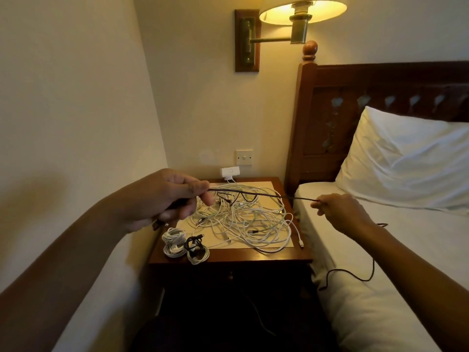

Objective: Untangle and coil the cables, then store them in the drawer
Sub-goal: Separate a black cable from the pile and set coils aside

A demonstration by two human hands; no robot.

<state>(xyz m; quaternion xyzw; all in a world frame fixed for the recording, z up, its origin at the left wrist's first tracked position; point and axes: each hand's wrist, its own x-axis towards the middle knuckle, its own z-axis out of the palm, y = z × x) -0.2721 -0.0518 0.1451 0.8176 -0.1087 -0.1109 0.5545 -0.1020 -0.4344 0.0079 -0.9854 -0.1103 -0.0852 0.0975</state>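
Note:
A black cable [256, 193] is stretched taut above the nightstand between both hands. My left hand [167, 199] grips one end with curled fingers, a connector poking out below the palm. My right hand [340, 212] pinches the cable further along; its loose tail [355, 276] trails down over the bed edge. Beneath lies a tangle of white cables [248, 219] with a few dark ones mixed in. Coiled bundles [185, 246], white and black, sit at the front left corner. The drawer [231, 275] under the top is closed, its knob just visible.
The wooden nightstand [253, 256] stands between the wall on the left and a bed [380, 250] with a white pillow on the right. A white charger [229, 172] is plugged in at the back wall. A lit wall lamp [302, 11] hangs above.

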